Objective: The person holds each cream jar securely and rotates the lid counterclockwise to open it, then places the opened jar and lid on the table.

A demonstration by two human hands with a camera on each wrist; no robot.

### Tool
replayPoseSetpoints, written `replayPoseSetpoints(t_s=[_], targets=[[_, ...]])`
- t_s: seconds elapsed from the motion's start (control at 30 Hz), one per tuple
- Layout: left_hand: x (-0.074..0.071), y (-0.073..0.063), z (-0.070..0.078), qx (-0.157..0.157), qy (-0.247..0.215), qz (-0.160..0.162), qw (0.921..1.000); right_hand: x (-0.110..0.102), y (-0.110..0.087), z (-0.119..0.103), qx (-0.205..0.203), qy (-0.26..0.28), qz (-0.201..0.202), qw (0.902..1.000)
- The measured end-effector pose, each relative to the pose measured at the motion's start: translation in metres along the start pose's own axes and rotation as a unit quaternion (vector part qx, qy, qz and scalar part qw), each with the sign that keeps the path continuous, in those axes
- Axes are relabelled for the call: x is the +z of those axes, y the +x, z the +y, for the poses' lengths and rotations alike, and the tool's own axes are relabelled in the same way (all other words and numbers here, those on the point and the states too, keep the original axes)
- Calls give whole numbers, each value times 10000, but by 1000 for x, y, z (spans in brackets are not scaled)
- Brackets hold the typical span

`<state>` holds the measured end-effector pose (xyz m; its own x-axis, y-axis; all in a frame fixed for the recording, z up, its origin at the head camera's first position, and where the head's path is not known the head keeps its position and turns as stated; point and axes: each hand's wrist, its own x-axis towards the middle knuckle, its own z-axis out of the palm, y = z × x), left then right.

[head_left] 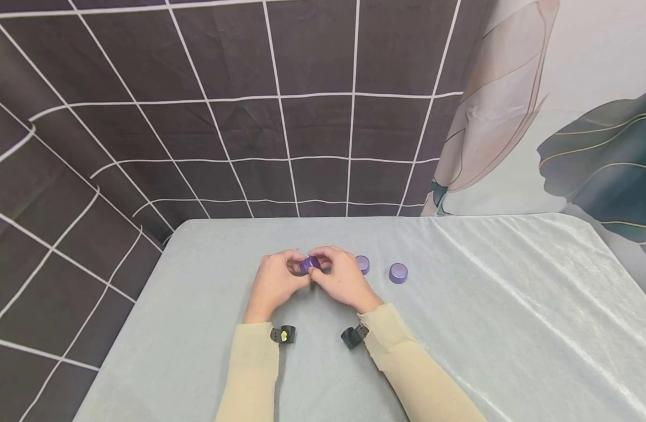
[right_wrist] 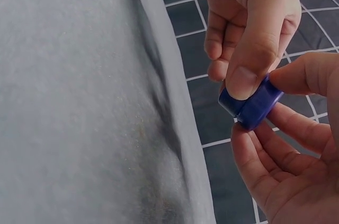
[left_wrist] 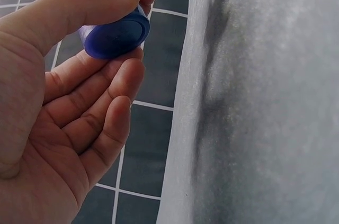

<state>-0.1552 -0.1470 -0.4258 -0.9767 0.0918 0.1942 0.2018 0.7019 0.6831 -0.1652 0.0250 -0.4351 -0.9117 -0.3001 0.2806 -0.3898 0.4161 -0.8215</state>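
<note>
In the head view a small round purple lidded piece (head_left: 309, 265) is held up between both hands above the table. My left hand (head_left: 272, 280) pinches one side of it, thumb over the edge. My right hand (head_left: 346, 280) grips the other side with thumb and fingertips. The right wrist view shows a seam or step between two round parts of the purple piece (right_wrist: 259, 105). Its flat, rimmed end faces the camera in the left wrist view, partly covered by the thumb. Two similar purple round pieces stand on the table, one (head_left: 362, 264) just beside my right hand, another (head_left: 398, 273) farther right.
A pale grey velvety cloth covers the table (head_left: 513, 328). Behind it and on the left hangs a dark curtain with a white grid (head_left: 318, 129). A leaf-patterned light cloth (head_left: 581, 70) hangs at the right. Each wrist wears a black strapped camera (head_left: 287, 334).
</note>
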Motion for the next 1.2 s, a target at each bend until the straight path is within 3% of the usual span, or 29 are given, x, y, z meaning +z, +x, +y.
replayPoseSetpoints(t_s=[0.77, 1.2], targets=[[-1, -1, 1, 34, -58, -40, 10000, -3, 0, 1, -159, -1, -109, 9998], [-1, -1, 0, 67, -22, 19, 10000, -2, -1, -1, 60, -27, -56, 10000]])
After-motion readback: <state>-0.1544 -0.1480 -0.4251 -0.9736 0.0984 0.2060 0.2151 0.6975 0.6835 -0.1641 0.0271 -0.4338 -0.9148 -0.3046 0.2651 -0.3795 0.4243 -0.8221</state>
